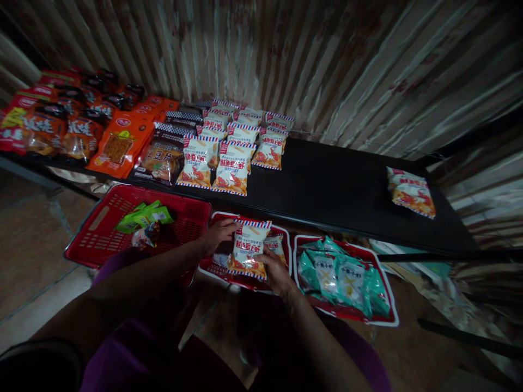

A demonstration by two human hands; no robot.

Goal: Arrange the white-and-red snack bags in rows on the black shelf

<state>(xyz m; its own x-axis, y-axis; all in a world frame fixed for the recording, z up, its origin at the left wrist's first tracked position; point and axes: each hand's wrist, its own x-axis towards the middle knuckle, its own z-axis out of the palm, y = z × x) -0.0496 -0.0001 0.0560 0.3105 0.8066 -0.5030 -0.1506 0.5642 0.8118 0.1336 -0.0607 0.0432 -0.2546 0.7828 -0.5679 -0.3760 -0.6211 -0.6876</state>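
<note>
A white and orange snack bag [248, 247] with a red-and-blue striped edge is held upright above the middle red basket [287, 234]. My left hand [221, 235] grips its upper left side. On the lower right side, my right hand [277, 269] is closed around the bag's edge. Another bag of the same look [275, 247] lies in the basket behind the held one. Similar striped bags [232, 167] stand in rows on the black shelf [310, 179] just beyond my hands.
To the left, a red basket [98, 218] holds a few green packets [145, 216]. A right-hand basket [394, 305] is filled with teal snack bags [343, 277]. Brown, orange and red packs [122, 141] line the shelf's left part; one striped bag [411, 191] lies at its right end.
</note>
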